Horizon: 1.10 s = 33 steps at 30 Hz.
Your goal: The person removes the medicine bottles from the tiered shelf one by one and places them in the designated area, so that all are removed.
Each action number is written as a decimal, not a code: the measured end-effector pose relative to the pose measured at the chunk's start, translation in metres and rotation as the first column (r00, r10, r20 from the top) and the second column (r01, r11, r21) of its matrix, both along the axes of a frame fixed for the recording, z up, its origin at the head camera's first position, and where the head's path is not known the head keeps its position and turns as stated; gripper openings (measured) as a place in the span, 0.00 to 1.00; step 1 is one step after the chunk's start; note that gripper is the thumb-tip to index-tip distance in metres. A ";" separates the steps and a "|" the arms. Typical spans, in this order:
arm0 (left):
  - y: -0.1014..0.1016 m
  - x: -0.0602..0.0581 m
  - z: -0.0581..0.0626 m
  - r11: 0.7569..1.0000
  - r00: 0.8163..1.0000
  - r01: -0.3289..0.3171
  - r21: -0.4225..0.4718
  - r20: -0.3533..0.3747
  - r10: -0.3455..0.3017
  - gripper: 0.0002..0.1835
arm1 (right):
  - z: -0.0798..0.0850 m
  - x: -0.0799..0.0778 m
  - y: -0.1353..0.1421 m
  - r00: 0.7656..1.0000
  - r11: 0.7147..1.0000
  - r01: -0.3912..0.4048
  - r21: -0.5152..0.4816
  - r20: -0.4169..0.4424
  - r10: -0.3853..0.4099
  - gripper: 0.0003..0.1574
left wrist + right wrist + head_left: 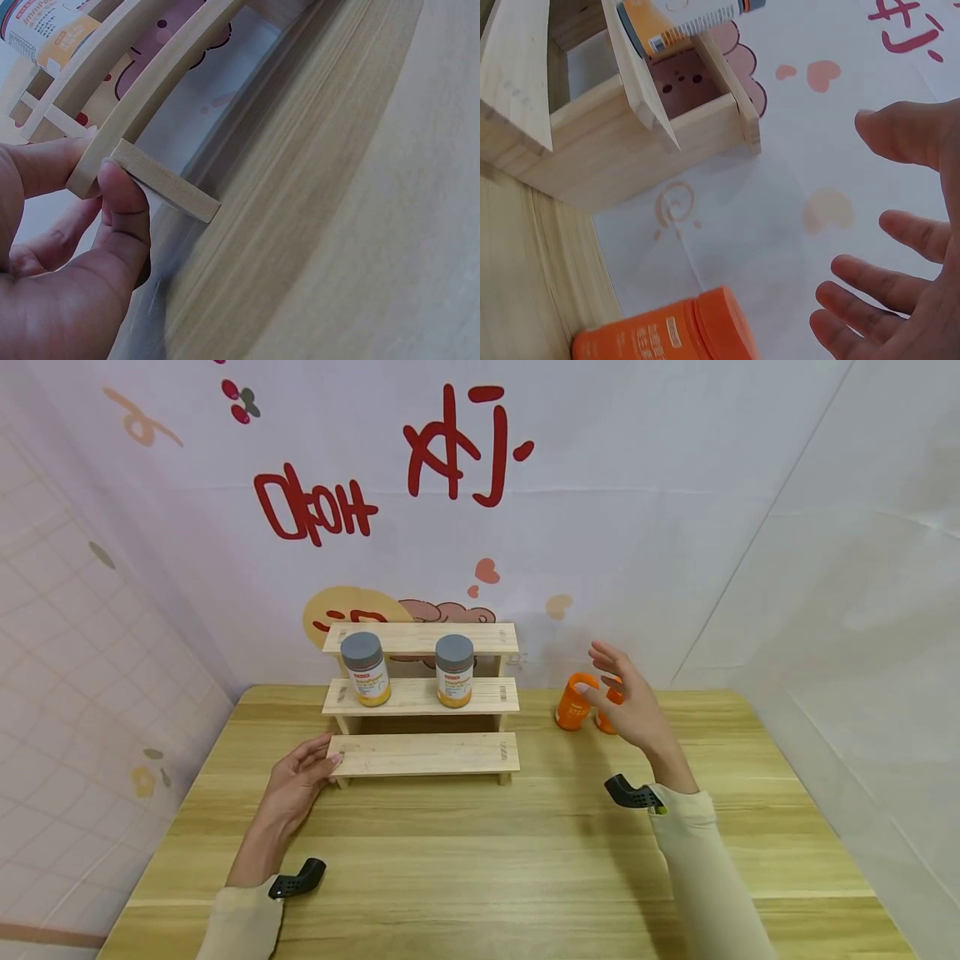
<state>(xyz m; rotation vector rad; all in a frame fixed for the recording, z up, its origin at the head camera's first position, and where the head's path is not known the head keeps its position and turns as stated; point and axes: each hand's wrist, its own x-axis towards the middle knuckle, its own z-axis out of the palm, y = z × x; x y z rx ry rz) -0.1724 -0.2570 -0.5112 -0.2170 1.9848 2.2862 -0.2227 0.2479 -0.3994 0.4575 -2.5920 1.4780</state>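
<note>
A three-tier wooden shelf rack [423, 755] stands on the table. My left hand [300, 777] pinches the left end of its lowest board, the thumb and forefinger around the board's end in the left wrist view. On the middle tier stand two grey-lidded jars, one at the left [367, 681] and one at the right [454, 681]. My right hand [633, 706] is held up with fingers spread and holds nothing. Close by it, right of the rack, stands an orange bottle [572, 706]; a second orange bottle [604, 723] is partly hidden behind the hand.
The wood-grain table [450, 877] runs up to a printed white backdrop [637, 527] behind the rack. Side sheets border the table at left and right. A black wrist mount [632, 793] sticks out from the right sleeve, another [298, 881] from the left.
</note>
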 end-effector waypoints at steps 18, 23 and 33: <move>0.000 -0.001 0.000 1.000 1.000 0.005 0.006 -0.010 -0.005 0.35 | 0.002 -0.004 -0.056 0.988 0.984 -0.154 -0.087 -0.033 0.152 0.44; 0.000 0.000 0.000 1.000 1.000 0.002 0.014 -0.010 -0.002 0.29 | 0.005 -0.008 -0.072 0.983 0.977 -0.182 -0.114 -0.012 0.181 0.42; 0.000 0.003 0.003 1.000 1.000 0.016 0.021 -0.010 -0.016 0.30 | 0.006 -0.013 -0.106 0.974 0.964 -0.218 -0.152 0.033 0.226 0.42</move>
